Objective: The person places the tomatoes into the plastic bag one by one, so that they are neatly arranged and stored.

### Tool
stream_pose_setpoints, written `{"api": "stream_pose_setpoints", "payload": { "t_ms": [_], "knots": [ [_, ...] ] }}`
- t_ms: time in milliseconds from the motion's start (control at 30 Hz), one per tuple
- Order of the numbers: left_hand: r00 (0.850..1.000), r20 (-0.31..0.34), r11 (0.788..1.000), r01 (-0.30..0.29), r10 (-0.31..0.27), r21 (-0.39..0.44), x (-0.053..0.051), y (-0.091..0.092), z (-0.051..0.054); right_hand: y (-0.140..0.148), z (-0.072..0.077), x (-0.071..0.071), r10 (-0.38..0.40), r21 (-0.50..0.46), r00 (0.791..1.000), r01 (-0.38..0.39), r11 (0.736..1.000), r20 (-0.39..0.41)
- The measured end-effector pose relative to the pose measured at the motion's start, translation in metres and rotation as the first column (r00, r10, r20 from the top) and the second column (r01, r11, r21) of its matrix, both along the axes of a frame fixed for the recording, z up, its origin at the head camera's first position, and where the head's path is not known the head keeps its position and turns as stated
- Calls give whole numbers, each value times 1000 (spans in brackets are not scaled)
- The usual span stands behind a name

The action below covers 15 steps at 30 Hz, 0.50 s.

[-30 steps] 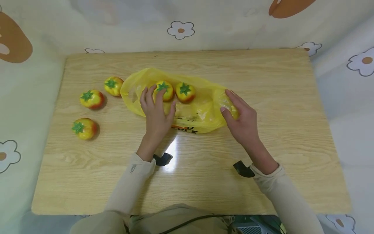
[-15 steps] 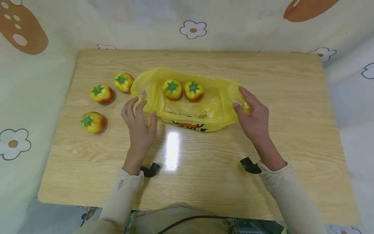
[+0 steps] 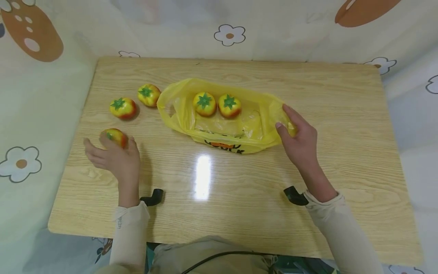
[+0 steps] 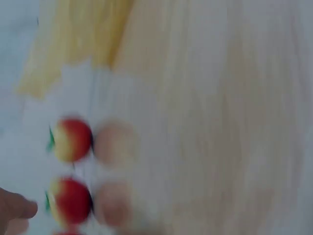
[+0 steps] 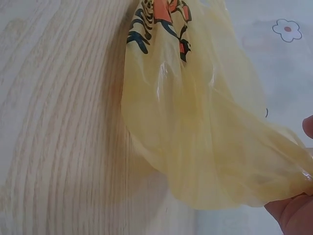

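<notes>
Woodgrain table [image 3: 239, 213], flowered backdrop [image 3: 280, 38], possibly cloth

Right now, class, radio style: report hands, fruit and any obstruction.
Left hand over loose fruit, contact unclear. Right hand holding yellow bag. Two fruits bagged, three outside. No obstruction seen.

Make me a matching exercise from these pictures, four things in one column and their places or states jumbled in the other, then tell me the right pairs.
1. Left hand
2. Right hand
3. Yellow bag
4. Table

A. Lying open, with two fruits inside
B. Pale, with a wood-grain surface
C. Partly covering a loose fruit in the head view
D. Gripping one end of the bag

Pairs: 1-C; 2-D; 3-A; 4-B
</notes>
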State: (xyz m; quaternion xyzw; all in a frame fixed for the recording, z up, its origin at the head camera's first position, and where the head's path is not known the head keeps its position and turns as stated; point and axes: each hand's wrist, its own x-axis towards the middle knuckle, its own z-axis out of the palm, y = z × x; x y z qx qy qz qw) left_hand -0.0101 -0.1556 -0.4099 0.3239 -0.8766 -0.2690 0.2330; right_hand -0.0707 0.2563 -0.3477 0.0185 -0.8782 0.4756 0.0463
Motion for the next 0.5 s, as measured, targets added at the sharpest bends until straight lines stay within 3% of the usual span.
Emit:
{"api": "stream_pose_setpoints", "payload": {
  "t_ms": [67,167,333,500],
  "knots": [
    [993,111,997,-54,48,59,3,-14,-2,0,-1,0,7,4,1000,-7,1000,-4],
    [985,159,988,-88,68,124,6,-30,-6,-1,0,1,16,5,1000,-16,1000,-4],
    [990,130,981,-69,46,181,2,-39,-7,0,1,4,10,8,1000,-10,1000,24],
    [997,80,976,-3,-15,218,-3,-44,-8,-1,1,6,10,-10,999,-9,1000,39]
  ]
}}
